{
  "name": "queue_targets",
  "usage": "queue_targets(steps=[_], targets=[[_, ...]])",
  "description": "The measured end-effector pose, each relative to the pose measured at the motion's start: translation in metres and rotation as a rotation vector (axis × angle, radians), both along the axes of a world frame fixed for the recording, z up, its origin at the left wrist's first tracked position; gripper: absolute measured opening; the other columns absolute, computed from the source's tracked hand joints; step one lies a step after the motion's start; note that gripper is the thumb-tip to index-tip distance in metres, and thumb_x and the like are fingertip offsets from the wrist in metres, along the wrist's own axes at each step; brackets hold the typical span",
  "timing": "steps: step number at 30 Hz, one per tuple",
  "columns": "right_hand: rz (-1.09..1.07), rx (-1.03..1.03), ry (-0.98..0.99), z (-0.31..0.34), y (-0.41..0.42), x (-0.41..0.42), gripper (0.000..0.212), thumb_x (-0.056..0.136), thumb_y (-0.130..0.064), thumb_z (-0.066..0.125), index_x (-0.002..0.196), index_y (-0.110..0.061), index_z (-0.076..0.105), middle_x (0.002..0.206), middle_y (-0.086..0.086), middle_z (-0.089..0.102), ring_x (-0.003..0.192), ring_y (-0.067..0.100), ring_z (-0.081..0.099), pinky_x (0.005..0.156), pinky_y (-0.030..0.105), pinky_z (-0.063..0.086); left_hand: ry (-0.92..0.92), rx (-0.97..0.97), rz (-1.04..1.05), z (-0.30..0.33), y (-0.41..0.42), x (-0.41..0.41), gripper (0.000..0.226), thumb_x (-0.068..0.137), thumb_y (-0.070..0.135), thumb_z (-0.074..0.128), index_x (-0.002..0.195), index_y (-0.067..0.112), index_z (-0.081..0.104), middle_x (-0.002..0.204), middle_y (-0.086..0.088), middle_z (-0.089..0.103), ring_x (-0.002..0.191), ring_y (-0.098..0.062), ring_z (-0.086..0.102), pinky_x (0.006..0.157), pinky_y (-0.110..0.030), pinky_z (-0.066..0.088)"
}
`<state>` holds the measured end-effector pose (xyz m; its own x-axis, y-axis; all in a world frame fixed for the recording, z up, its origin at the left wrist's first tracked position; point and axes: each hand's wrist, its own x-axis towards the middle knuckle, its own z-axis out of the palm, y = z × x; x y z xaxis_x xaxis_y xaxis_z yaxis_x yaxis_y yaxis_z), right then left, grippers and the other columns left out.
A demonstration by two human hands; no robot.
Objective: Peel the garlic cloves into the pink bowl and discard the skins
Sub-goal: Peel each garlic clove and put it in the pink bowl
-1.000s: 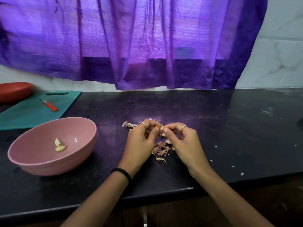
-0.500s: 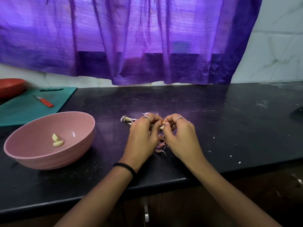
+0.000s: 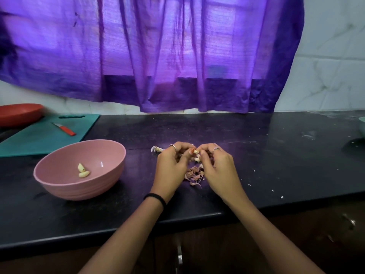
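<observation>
Both hands meet above the dark surface (image 3: 256, 155), and the garlic clove (image 3: 195, 151) sits between their fingertips, just above the pile of skins (image 3: 194, 175). The left hand (image 3: 171, 165) pinches the clove with curled fingers; the right hand (image 3: 219, 167) has its grip closed on the same clove, thumb and forefinger working at the skin. To do this step well, the left should hold the clove steady near one end while the right nail lifts the papery edge and pulls along the length, so the skin comes off in strips that drop onto the pile. The pink bowl (image 3: 59, 181) stands well apart on the left with 2 peeled cloves (image 3: 83, 171) inside; the bare clove likely goes there next.
</observation>
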<state>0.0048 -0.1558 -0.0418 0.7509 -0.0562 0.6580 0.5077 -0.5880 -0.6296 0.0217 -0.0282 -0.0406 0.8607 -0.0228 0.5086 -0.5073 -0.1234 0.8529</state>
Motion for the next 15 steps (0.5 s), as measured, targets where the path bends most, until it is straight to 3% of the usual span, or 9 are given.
queue_targets(steps=[3,9,15], targets=[[0.048,0.099,0.026,0.003,-0.001,-0.004,0.018,0.093,-0.004,0.054,0.094,-0.013,0.07,0.09,-0.003,0.068,0.075,0.003,0.061,0.065,0.013,0.045,0.038,-0.039,-0.016,0.0,0.002,0.001,0.021,0.09,0.005,0.061,0.087,0.026,0.067,0.085,-0.003,0.073,0.078,-0.02,0.068,0.076,-0.033,0.057],[0.118,0.267,0.159,0.001,-0.008,0.002,0.003,0.088,-0.018,0.069,0.089,-0.018,0.071,0.086,-0.002,0.072,0.082,0.016,0.067,0.074,0.034,0.057,0.045,-0.037,-0.066,0.001,0.002,0.0,0.017,0.089,0.002,0.062,0.091,0.019,0.066,0.087,-0.002,0.072,0.077,-0.008,0.067,0.074,-0.021,0.054],[0.263,0.403,0.221,0.006,-0.009,0.0,0.006,0.091,-0.005,0.062,0.089,-0.004,0.067,0.084,0.007,0.068,0.08,0.017,0.064,0.067,0.022,0.052,0.027,-0.019,-0.108,0.002,0.002,-0.004,0.017,0.09,-0.001,0.06,0.096,0.014,0.065,0.087,-0.004,0.07,0.079,-0.005,0.067,0.072,-0.016,0.052]])
